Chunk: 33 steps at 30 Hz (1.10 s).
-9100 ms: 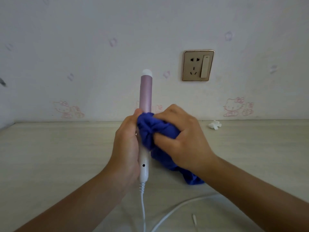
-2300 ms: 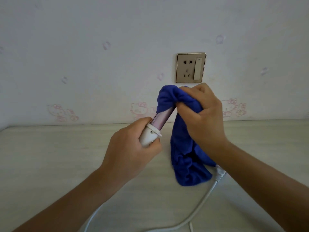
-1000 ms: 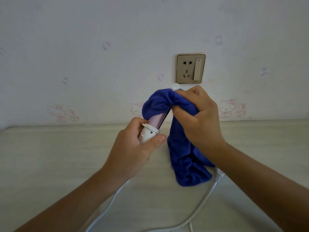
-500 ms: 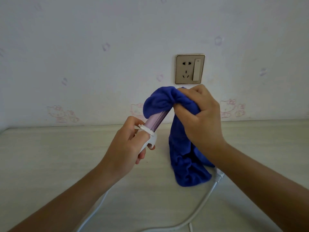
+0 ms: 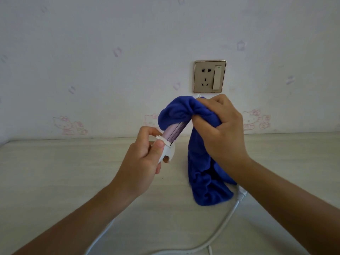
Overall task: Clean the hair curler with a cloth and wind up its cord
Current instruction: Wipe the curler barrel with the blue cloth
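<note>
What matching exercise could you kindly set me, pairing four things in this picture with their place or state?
1. cloth
2. cord
3. wall socket
4. hair curler

A. lying loose on the tabletop
B. held at its white handle by the left hand
C. bunched over the curler's far end, gripped by the right hand
D. on the wall, nothing plugged in

Pairs: 1-C, 2-A, 3-D, 4-B

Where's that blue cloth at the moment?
Head view, right of centre: the soft blue cloth is bunched over the tip of the pink hair curler, gripped by the right hand, just below the gold wall socket.
</note>
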Available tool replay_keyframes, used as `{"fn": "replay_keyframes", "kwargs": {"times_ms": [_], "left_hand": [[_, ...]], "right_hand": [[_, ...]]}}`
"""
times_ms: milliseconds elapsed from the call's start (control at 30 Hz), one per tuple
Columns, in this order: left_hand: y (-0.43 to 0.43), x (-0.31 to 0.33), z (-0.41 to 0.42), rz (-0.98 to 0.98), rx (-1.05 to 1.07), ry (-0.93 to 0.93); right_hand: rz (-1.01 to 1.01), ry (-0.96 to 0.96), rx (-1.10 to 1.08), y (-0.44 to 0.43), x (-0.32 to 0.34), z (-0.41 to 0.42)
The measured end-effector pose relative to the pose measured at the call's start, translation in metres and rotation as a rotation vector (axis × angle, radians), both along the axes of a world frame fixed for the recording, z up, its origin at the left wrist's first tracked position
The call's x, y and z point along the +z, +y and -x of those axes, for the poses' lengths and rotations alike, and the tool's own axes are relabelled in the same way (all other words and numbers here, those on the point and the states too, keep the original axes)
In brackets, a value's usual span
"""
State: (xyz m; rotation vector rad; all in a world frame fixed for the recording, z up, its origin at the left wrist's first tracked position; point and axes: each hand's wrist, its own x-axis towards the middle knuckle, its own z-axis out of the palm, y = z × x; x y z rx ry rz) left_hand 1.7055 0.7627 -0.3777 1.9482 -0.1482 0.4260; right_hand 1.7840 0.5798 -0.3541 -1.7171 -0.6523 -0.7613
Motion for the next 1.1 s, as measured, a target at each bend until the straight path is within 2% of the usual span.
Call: {"fn": "replay_keyframes", "kwargs": {"times_ms": [267, 433, 500, 633, 767, 867, 967, 1033, 1100], "left_hand": [[0.004, 0.001, -0.002, -0.005, -0.013, -0.024], [0.002, 0.007, -0.010, -0.042, 0.008, 0.052], [0.004, 0.008, -0.008, -0.039, 0.001, 0.047], [0.003, 0.001, -0.003, -0.058, 0.055, 0.036], [0.002, 0.001, -0.003, 0.123, 0.007, 0.094], [0.002, 0.002, -0.001, 0.068, -0.040, 0.115], [0.000, 0.000, -0.003, -0.055, 0.023, 0.161], [-0.002, -0.002, -0.005, -0.011, 0.034, 0.160], [-0.002, -0.001, -0.004, 0.090, -0.002, 0.145]], "right_hand": [[0.179, -0.029, 0.062, 0.021, -0.025, 0.023], [-0.032, 0.038, -0.031, -0.005, 0.004, -0.004], [-0.040, 0.026, -0.035, -0.007, 0.008, -0.006], [0.107, 0.020, 0.011, 0.010, -0.015, 0.011], [0.245, 0.009, 0.080, 0.024, -0.037, 0.023], [0.165, -0.019, 0.020, 0.016, -0.024, 0.013], [0.024, 0.016, -0.041, 0.003, -0.006, 0.001], [0.029, 0.026, -0.021, 0.003, -0.008, 0.004], [0.118, 0.033, 0.047, 0.011, -0.019, 0.015]]}}
